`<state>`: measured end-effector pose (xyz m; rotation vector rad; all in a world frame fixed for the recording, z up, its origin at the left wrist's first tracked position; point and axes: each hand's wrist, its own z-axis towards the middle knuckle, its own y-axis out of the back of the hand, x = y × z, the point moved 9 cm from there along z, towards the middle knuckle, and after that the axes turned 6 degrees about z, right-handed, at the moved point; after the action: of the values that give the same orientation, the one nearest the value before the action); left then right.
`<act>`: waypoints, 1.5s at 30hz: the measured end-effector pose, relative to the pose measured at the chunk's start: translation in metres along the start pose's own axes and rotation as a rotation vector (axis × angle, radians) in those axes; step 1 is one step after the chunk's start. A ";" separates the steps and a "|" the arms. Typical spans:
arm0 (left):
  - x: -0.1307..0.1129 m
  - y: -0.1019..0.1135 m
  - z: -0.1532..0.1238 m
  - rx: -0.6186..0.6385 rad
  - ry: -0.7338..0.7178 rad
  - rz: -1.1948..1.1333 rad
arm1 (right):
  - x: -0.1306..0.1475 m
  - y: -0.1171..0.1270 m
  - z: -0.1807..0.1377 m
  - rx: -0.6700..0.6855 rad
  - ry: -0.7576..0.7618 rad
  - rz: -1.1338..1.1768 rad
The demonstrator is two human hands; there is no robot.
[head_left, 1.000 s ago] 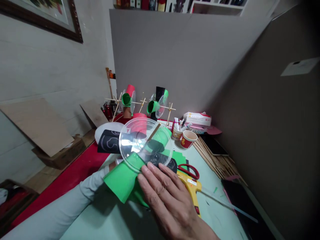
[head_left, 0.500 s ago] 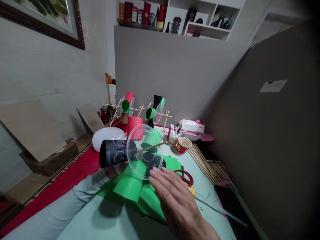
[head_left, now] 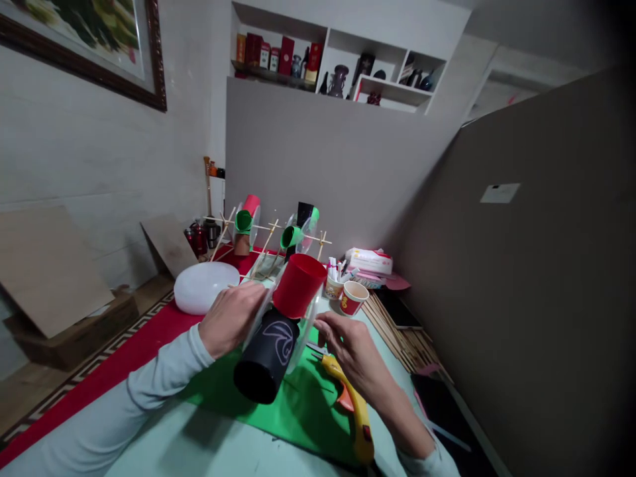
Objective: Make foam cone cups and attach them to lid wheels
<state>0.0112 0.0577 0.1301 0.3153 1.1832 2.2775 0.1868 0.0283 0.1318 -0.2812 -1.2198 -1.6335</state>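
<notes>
Between my hands, above the table, is a wheel of paper tubes set between two clear plastic discs. A red tube points up and away, and a black tube with pale line drawing points toward me. My left hand grips the wheel's left side, its fingertips partly hidden behind the disc. At the right disc, my right hand is closed with thumb and fingers pinched; the stick there is mostly hidden. Below lie green paper and a yellow glue gun with an orange trigger.
Two similar wheels, a left one and a right one, stand on stick frames behind. A white round container is at left. Paper cups, a tissue pack, wooden sticks and a black sheet lie right.
The wheel has turned, so the red and black tubes now face me instead of a disc's flat side. My right hand went from flat and open to pinching at the wheel's right side.
</notes>
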 end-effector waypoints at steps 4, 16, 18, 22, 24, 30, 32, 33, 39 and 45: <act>-0.007 0.005 0.011 -0.064 -0.055 -0.004 | -0.017 0.004 -0.002 -0.108 -0.027 0.093; -0.022 0.059 -0.010 -0.599 -0.121 -0.171 | -0.035 0.039 -0.015 -0.430 0.016 0.071; -0.034 0.065 -0.019 -0.606 -0.151 -0.226 | -0.035 0.040 -0.016 -0.453 0.035 0.045; -0.063 0.063 -0.031 -0.518 -0.329 -0.240 | -0.039 0.039 -0.017 -0.468 0.059 0.004; -0.075 0.053 -0.033 -0.435 -0.415 -0.221 | -0.040 0.039 -0.018 -0.470 0.068 -0.011; -0.087 0.028 -0.040 -0.397 -0.533 -0.162 | -0.039 0.047 -0.020 -0.507 0.077 -0.042; -0.089 0.024 -0.043 -0.391 -0.538 -0.156 | -0.037 0.050 -0.020 -0.523 0.082 -0.050; -0.090 0.023 -0.044 -0.387 -0.535 -0.156 | -0.036 0.051 -0.020 -0.530 0.087 -0.053; -0.084 0.007 -0.041 -0.297 -0.454 -0.120 | -0.032 0.053 -0.022 -0.567 0.134 -0.076; -0.078 0.014 -0.039 -0.367 -0.382 -0.130 | -0.031 0.050 -0.023 -0.560 0.212 -0.132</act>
<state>0.0528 -0.0194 0.1224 0.4874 0.5661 2.1415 0.2496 0.0305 0.1282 -0.3676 -0.6145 -2.0461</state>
